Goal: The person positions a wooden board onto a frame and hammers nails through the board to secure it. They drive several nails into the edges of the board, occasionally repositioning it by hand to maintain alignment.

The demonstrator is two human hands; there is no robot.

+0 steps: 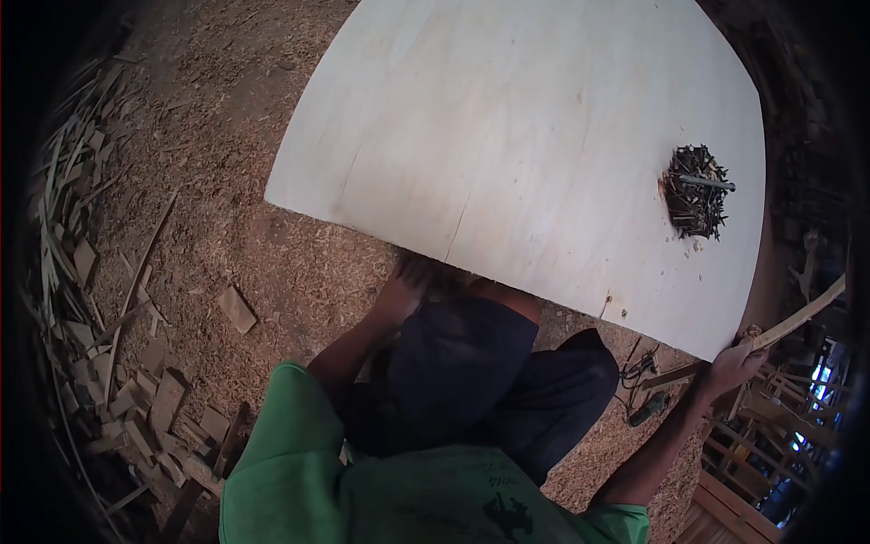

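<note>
A wide, pale wooden board spreads in front of the crouching person, its face smooth and lightly grained, marked by a thin dark line running in from the near edge and a few small holes or knots close to that edge. The near edge looks thin and slightly rough, and the camera's lens bows the outline. Toward the right side of the board sits a heap of dark, spiky nails, with a thicker grey metal rod lying across the top.

The left hand reaches to the near edge, its fingers running into shadow beneath the board; whether they are clamped on it, I cannot tell. The right hand is at the near right corner, fingers curled, just where a slim, curved wooden strip meets it; I cannot tell whether the fingers close on the board, the strip or both.

The person wears a soft green shirt with a dark print and dark cloth trousers, knees bent close to the board. Crumbly brown shavings coat the floor. On the left lie blocky offcuts and long, thin slats; a flat rectangular block lies apart from them. Slender wooden frames stand at the lower right.
</note>
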